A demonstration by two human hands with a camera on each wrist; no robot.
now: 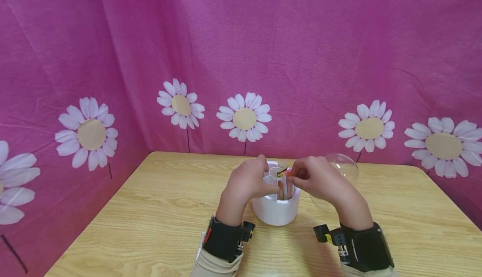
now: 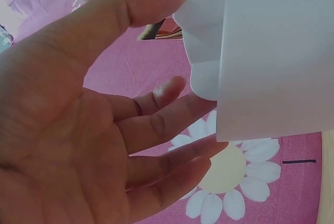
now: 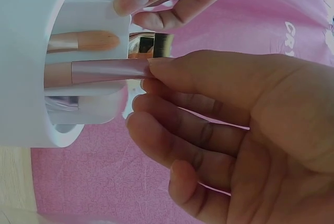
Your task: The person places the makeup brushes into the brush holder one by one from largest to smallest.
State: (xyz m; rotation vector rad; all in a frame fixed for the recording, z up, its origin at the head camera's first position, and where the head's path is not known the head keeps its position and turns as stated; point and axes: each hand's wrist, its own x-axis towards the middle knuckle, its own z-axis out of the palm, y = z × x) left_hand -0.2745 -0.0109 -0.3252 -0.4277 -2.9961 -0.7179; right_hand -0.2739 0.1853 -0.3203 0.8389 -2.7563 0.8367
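Note:
A white round makeup brush holder with inner dividers stands upright on the table. My left hand spans its top, thumb against a divider and fingertips at the far side. My right hand pinches the upper end of a pink makeup brush, whose lower part is inside the holder. Beside it in the holder is a brush with orange-tan bristles. A gold brush with dark, flat-cut bristles sticks up from the holder. Another brush shows partly behind a divider.
A clear dome cover rests on the wooden table, right of the holder and partly behind my right hand. Pink cloth with paper daisies hangs along the table's back and left. A white object shows partly beside my left forearm.

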